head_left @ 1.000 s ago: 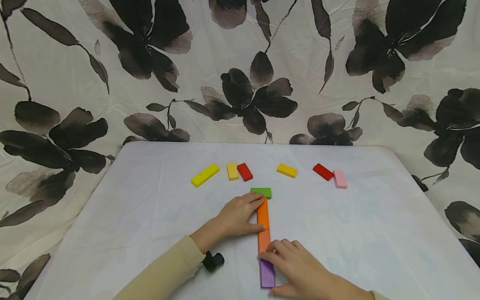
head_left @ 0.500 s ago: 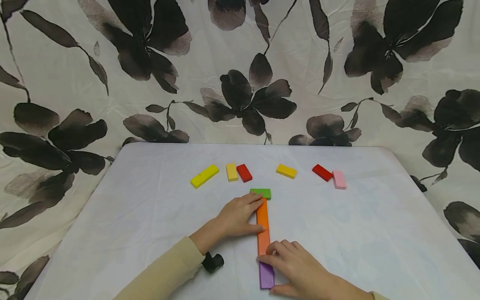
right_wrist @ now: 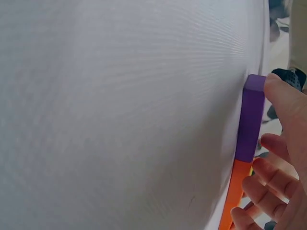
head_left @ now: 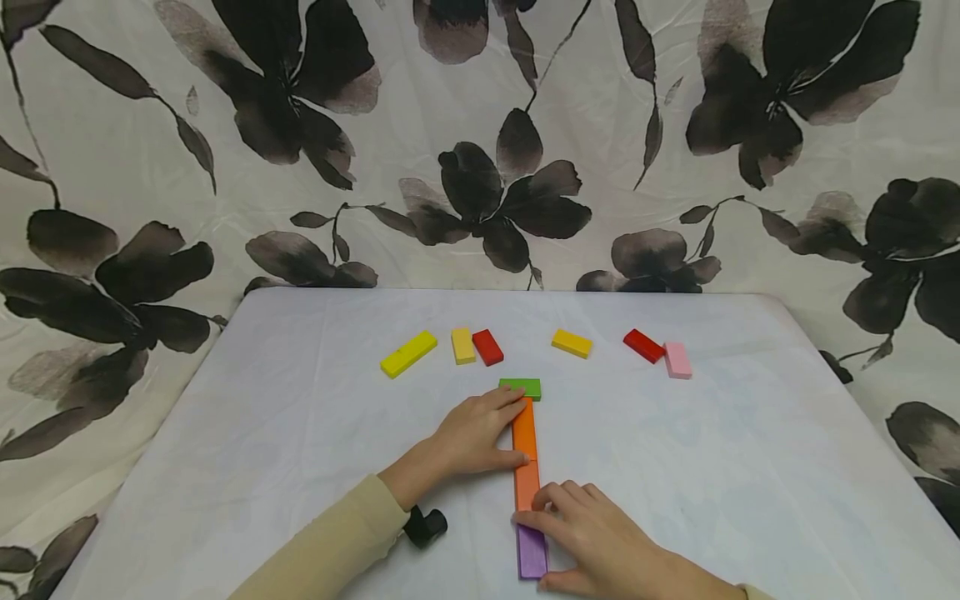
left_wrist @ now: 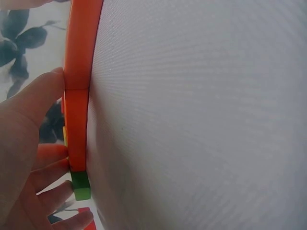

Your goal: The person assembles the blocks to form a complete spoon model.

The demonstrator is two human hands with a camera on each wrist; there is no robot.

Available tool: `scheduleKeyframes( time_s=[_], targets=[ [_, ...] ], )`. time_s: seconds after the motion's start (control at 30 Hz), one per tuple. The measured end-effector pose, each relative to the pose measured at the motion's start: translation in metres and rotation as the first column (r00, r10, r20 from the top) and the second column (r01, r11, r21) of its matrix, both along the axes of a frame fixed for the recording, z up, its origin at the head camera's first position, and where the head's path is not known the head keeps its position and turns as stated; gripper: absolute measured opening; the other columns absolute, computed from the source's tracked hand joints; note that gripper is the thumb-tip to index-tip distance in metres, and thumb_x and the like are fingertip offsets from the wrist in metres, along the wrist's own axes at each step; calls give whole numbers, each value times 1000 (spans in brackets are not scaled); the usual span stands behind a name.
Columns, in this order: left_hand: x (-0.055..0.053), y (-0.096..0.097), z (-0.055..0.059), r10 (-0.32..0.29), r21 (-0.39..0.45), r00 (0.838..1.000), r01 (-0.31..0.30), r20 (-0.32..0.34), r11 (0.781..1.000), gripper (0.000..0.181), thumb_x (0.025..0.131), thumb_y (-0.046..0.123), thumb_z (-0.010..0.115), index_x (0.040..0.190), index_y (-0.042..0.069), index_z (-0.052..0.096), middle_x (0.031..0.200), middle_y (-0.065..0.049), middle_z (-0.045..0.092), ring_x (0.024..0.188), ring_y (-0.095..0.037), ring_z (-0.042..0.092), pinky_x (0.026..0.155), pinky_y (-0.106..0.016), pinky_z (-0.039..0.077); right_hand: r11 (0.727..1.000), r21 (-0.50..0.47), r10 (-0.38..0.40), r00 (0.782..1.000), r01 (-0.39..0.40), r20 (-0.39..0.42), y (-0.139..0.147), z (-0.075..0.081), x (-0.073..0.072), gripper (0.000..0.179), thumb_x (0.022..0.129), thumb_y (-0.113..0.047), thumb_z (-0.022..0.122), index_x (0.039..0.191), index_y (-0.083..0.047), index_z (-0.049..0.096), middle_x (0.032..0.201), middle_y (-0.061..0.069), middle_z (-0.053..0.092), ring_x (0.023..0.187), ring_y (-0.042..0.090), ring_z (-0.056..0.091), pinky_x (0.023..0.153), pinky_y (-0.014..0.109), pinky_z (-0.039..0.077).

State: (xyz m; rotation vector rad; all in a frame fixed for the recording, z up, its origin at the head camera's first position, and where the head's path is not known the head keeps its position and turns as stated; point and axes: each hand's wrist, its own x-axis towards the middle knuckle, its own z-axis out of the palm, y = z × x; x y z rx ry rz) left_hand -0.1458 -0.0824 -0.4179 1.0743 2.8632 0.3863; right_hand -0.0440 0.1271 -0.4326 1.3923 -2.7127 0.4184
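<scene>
In the head view a green block [head_left: 530, 388] lies crosswise at the far end of a straight row. Toward me follow two orange blocks [head_left: 524, 425] end to end, then a purple block [head_left: 532, 554]. My left hand [head_left: 474, 433] rests along the row with fairly straight fingers. Its thumb touches the seam between the orange blocks, and its fingertips lie by the green one. With bent fingers, my right hand [head_left: 592, 533] holds the purple block, thumb at the near corner and a fingertip at the orange seam. The right wrist view shows that thumb on the purple block [right_wrist: 251, 122].
Farther back on the white table [head_left: 300, 467] lie a long yellow piece [head_left: 408, 354], a yellow block [head_left: 462, 346], a red block [head_left: 488, 347], another yellow block [head_left: 572, 343], a second red block [head_left: 644, 346] and a pink block [head_left: 678, 361]. Floral cloth hangs behind.
The head view has shifted very slightly, so the scene sits a little lower. Both hands and the blocks keep their places.
</scene>
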Motion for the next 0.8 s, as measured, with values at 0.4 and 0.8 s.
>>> scheduleKeyframes(
  time_s=[0.4, 0.8],
  targets=[
    [-1, -1, -1, 1, 13, 1000, -1, 4, 1000, 73, 78, 50, 66, 133, 5, 49, 141, -7, 43, 132, -24, 37, 103, -40, 37, 991, -121, -52, 998, 56, 30, 12, 11, -7, 35, 81, -29, 69, 115, -27, 60, 110, -17, 55, 101, 2, 49, 83, 28, 46],
    [0, 1, 0, 13, -9, 1000, -13, 20, 1000, 74, 77, 51, 66, 134, 6, 48, 142, -6, 41, 132, -23, 37, 103, -40, 38, 943, -257, -213, 977, 213, 28, 28, 20, -40, 31, 75, -15, 74, 105, -20, 65, 101, -14, 60, 94, 5, 54, 81, 30, 50]
  ],
)
